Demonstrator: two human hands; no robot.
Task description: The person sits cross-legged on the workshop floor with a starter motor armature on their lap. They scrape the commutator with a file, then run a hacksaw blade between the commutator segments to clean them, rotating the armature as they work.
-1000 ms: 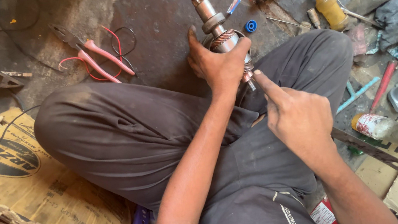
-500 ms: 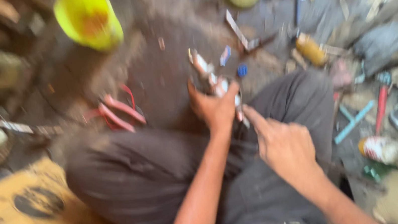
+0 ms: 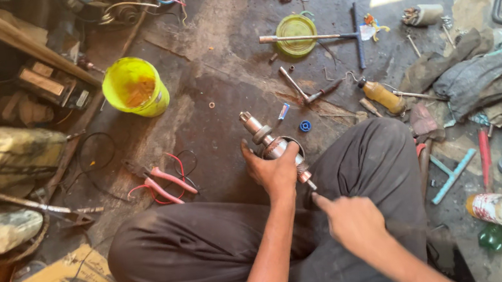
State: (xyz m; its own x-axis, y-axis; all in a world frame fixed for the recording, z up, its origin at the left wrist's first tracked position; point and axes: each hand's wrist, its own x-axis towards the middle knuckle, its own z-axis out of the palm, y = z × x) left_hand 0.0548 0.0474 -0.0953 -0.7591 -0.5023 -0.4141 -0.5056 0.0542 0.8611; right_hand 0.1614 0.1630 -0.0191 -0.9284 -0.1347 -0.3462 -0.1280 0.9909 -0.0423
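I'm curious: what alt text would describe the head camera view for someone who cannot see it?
Seated cross-legged on a grimy workshop floor, a person grips a metal motor shaft in the left hand while the right hand points a finger at its lower end. Red-handled pliers, a yellow bucket and scattered tools lie around.

A seated worker in dark grey-brown trousers, creased at the knees, with bare forearms and no sleeves showing; the left hand (image 3: 277, 173) sits at twelve o'clock, the right hand (image 3: 353, 221) at four, both ungloved.
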